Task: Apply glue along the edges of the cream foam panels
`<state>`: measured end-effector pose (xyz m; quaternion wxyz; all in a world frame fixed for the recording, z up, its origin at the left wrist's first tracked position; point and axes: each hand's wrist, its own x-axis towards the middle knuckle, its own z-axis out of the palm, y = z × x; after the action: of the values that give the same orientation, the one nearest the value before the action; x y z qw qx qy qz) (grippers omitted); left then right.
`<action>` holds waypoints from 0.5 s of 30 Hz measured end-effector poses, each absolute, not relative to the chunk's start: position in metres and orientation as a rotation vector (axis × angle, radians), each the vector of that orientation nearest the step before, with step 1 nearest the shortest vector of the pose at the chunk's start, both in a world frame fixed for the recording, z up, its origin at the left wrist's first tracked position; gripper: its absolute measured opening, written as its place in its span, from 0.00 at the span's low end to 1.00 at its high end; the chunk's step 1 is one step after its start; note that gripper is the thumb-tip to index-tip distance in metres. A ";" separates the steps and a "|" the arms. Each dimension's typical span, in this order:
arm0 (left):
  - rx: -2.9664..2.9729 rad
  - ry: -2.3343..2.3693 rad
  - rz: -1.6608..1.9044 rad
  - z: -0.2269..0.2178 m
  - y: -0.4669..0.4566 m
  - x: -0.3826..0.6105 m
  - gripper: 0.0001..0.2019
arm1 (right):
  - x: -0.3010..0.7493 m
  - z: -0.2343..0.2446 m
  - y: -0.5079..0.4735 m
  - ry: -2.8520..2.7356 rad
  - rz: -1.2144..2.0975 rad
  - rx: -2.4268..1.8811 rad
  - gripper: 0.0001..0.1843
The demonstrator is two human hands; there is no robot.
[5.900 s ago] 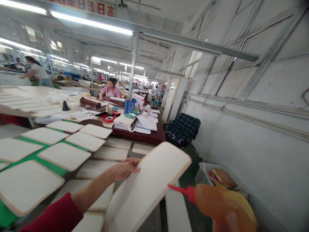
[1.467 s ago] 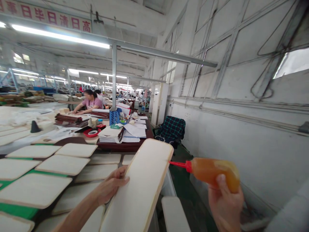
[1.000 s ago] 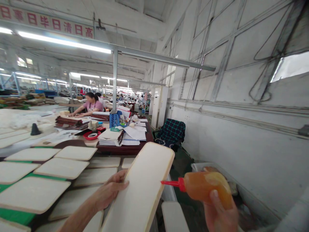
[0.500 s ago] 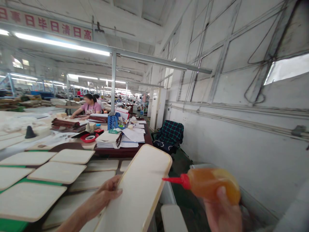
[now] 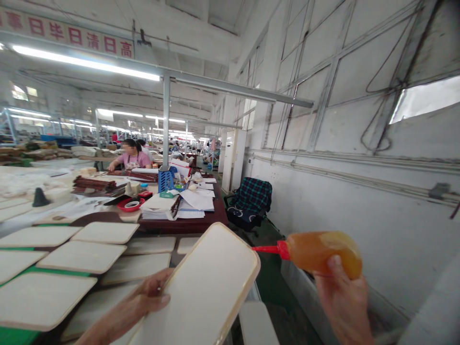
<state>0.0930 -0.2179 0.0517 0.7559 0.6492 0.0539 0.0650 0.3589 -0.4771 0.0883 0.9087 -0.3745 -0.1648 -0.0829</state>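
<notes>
My left hand (image 5: 145, 299) grips the left edge of a pale rounded rectangular board (image 5: 204, 292), held tilted above the bench. My right hand (image 5: 341, 299) is wrapped around an orange squeeze bottle (image 5: 321, 253) with a red nozzle. The nozzle tip sits just off the board's upper right corner, a small gap away. Several similar pale boards (image 5: 82, 256) lie flat in rows on the green-topped bench (image 5: 7, 335) to the left.
A dark red desk (image 5: 187, 223) with papers, a blue holder and a red bowl stands ahead. A plaid-covered chair (image 5: 251, 201) sits by the white wall. A person in pink (image 5: 131, 155) works further back. A plastic bin (image 5: 305, 292) is below the bottle.
The board has dropped and tilted flatter toward me, and my left hand slid lower on its edge. The bottle rose slightly; its nozzle now points at the board's upper right corner.
</notes>
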 end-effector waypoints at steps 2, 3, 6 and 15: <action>1.460 0.109 0.133 0.051 -0.218 0.093 0.25 | 0.362 0.091 -0.478 -0.363 -0.145 -0.791 0.28; 1.475 0.104 0.127 0.051 -0.217 0.093 0.26 | 0.364 0.092 -0.479 -0.376 -0.124 -0.808 0.29; 1.494 0.109 0.100 0.050 -0.215 0.092 0.28 | 0.370 0.095 -0.485 -0.405 -0.060 -0.858 0.29; 1.533 0.183 0.092 0.056 -0.224 0.094 0.28 | 0.394 0.092 -0.504 -0.493 0.011 -0.941 0.28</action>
<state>0.0940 -0.2242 0.0561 0.7156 0.6924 0.0825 0.0414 0.3940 -0.5038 0.0918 0.8622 -0.4485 -0.2352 0.0054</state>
